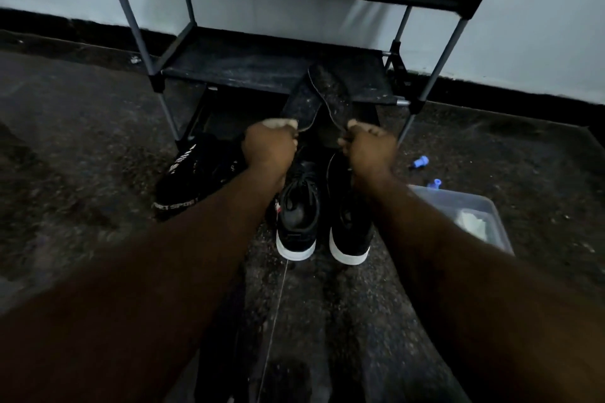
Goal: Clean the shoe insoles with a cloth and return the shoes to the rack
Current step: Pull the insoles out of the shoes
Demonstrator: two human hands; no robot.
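Left hand: my left hand (pixel 270 147) is curled tight, pinching the heel end of the left insole (pixel 299 103).
Right hand: my right hand (pixel 370 149) is curled the same way round the heel end of the right insole (pixel 337 98).
Insoles: both are up at 12 o'clock from my hands, tips leaning together like a tent. I judge I hold them by the heels to keep the faces I must wipe free.
Insole material: thin, flexible, dark fabric with pale edge stitching, speckled with light grit.
Shoes: the pair of shoes (pixel 296 222) stands on the floor (pixel 82 157) at 6 o'clock from my hands, heels toward me, close for refitting. The uppers are black and matte, the soles white and smooth.
Rack: the rack (pixel 271 69) is at 12 o'clock, grey tubes and dusty black fabric shelves.
Cloth: something pale, probably the cloth (pixel 471 222), lies in a clear plastic tub (pixel 458 203) at 4 o'clock.
Other: a black lettered shoe (pixel 190 180) lies at 8 o'clock.
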